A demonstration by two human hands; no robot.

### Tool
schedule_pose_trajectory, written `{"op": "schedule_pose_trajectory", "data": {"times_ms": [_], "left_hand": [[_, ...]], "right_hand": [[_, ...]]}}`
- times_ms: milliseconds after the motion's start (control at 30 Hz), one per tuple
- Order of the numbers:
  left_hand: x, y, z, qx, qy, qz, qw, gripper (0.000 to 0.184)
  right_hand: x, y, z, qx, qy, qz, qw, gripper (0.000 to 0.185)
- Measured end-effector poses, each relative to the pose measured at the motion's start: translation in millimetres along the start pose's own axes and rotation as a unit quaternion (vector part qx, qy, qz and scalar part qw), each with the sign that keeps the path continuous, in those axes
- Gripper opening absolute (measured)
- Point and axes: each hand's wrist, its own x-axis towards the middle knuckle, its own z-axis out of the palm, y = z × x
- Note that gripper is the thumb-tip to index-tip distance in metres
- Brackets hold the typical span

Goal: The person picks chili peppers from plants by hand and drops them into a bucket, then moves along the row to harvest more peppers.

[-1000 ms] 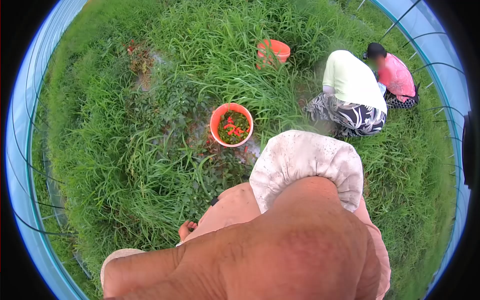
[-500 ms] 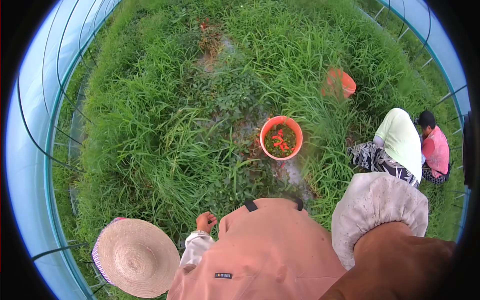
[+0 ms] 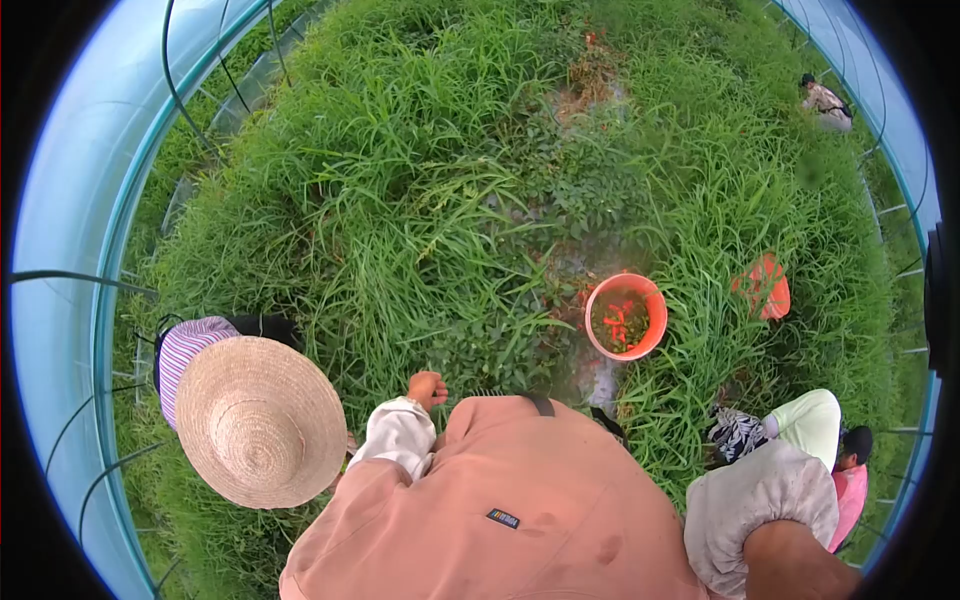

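My left hand (image 3: 427, 388) is raised in front of my pink top (image 3: 590, 500), just above the green plants. Its fingers are curled in, and nothing shows in them. A pale sleeve cover (image 3: 397, 438) wraps that forearm. At the right another pale sleeve cover (image 3: 755, 510) is on my right arm, whose hand is hidden from view. Ahead stands an orange-red bucket (image 3: 652, 338), apart from my left hand. Red peppers (image 3: 620, 328) and green bits lie inside it.
Tall grass (image 3: 400, 210) surrounds a low leafy row (image 3: 590, 180). A second orange-red bucket (image 3: 774, 290) leans in the grass. Close at left is a person in a straw hat (image 3: 260, 425); others crouch at right, one in pale green (image 3: 808, 425). Blue plastic sheeting (image 3: 80, 220) curves around.
My view has turned left, so the buckets and people at right sit further right and lower. My left hand's fingers look more curled. Another crouching person has come into view at far right.
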Motion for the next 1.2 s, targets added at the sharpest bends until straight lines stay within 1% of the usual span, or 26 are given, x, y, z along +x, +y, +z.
{"op": "schedule_pose_trajectory", "data": {"times_ms": [167, 200, 233, 267, 300, 333, 367, 400, 433, 467, 500, 533, 567, 600, 633, 700, 767, 833, 867, 933, 967, 1033, 1067, 1100, 1167, 1200], "left_hand": [[4, 8, 8, -0.014, -0.01, 0.006, 1.0, 0.023], [3, 9, 8, -0.022, -0.009, 0.005, 1.0, 0.023], [6, 9, 9, -0.028, -0.01, 0.003, 1.0, 0.023], [9, 8, 8, -0.024, -0.01, 0.005, 1.0, 0.023], [9, 8, 5, -0.034, -0.024, 0.009, 0.999, 0.024], [8, 7, 2, -0.039, -0.023, 0.008, 0.999, 0.025], [6, 8, -2, -0.047, -0.018, 0.011, 0.999, 0.025], [6, 9, -6, -0.043, -0.022, 0.005, 0.999, 0.025], [7, 8, -11, -0.049, -0.018, -0.002, 0.999, 0.025], [9, 8, -18, -0.054, -0.013, -0.01, 0.998, 0.025], [13, 7, -28, -0.047, -0.014, -0.015, 0.999, 0.025], [18, 4, -36, -0.05, -0.005, -0.025, 0.998, 0.025], [23, 0, -43, -0.054, 0.004, -0.035, 0.998, 0.025], [17, 5, -46, -0.048, 0.016, -0.044, 0.998, 0.026], [24, 2, -53, -0.041, 0.013, -0.05, 0.998, 0.026], [39, -1, -67, -0.034, 0.011, -0.052, 0.998, 0.027], [40, 11, -71, -0.026, 0.001, -0.06, 0.998, 0.026], [49, 20, -74, -0.021, -0.009, -0.069, 0.997, 0.025], [59, 24, -76, -0.027, -0.02, -0.06, 0.998, 0.025], [66, 38, -78, -0.029, -0.032, -0.056, 0.998, 0.025], [66, 50, -77, -0.029, -0.03, -0.053, 0.998, 0.025], [71, 69, -80, -0.025, -0.031, -0.053, 0.998, 0.025], [75, 76, -83, -0.022, -0.032, -0.044, 0.998, 0.025], [79, 82, -84, -0.02, -0.034, -0.035, 0.999, 0.026], [84, 94, -89, -0.004, -0.036, -0.034, 0.999, 0.025], [89, 98, -92, 0.006, -0.036, -0.028, 0.999, 0.025]], "right_hand": [[33, -14, 4, 0.101, -0.059, -0.083, 0.99, 0.04], [35, -11, 1, 0.14, -0.083, -0.098, 0.982, 0.041], [35, -8, -4, 0.182, -0.129, -0.091, 0.97, 0.041], [23, 0, -19, 0.183, -0.195, -0.008, 0.964, 0.031], [12, 8, -34, 0.173, -0.256, 0.075, 0.948, 0.031], [-13, 14, -52, 0.07, -0.217, 0.125, 0.966, 0.036], [-37, 20, -57, -0.04, -0.042, 0.254, 0.965, 0.042], [-31, 26, -37, -0.272, 0.203, 0.443, 0.83, 0.044], [-42, 49, -40, -0.6, 0.125, 0.455, 0.646, 0.045], [-50, 59, -45, -0.723, 0.025, 0.488, 0.488, 0.045], [-56, 62, -52, -0.719, 0.028, 0.496, 0.486, 0.045], [-64, 60, -60, -0.629, 0.086, 0.498, 0.591, 0.043], [-70, 59, -64, -0.526, 0.143, 0.488, 0.682, 0.042], [-75, 60, -64, -0.318, 0.316, 0.498, 0.742, 0.039], [-83, 63, -69, -0.194, 0.388, 0.422, 0.796, 0.036], [-90, 81, -80, -0.13, 0.505, 0.385, 0.761, 0.033], [-103, 113, -94, -0.284, 0.523, 0.471, 0.651, 0.03], [-131, 137, -97, -0.438, 0.417, 0.555, 0.572, 0.027], [-146, 147, -94, -0.438, 0.42, 0.558, 0.565, 0.027], [-172, 166, -86, -0.325, 0.482, 0.565, 0.585, 0.026], [-181, 172, -79, -0.324, 0.486, 0.567, 0.581, 0.026], [-199, 181, -59, -0.384, 0.381, 0.656, 0.526, 0.028], [-222, 184, -48, -0.372, 0.375, 0.665, 0.528, 0.029], [-238, 184, -37, -0.372, 0.378, 0.666, 0.525, 0.029], [-265, 180, -9, -0.287, 0.442, 0.697, 0.486, 0.03], [-288, 176, 7, -0.278, 0.455, 0.711, 0.458, 0.03]]}}
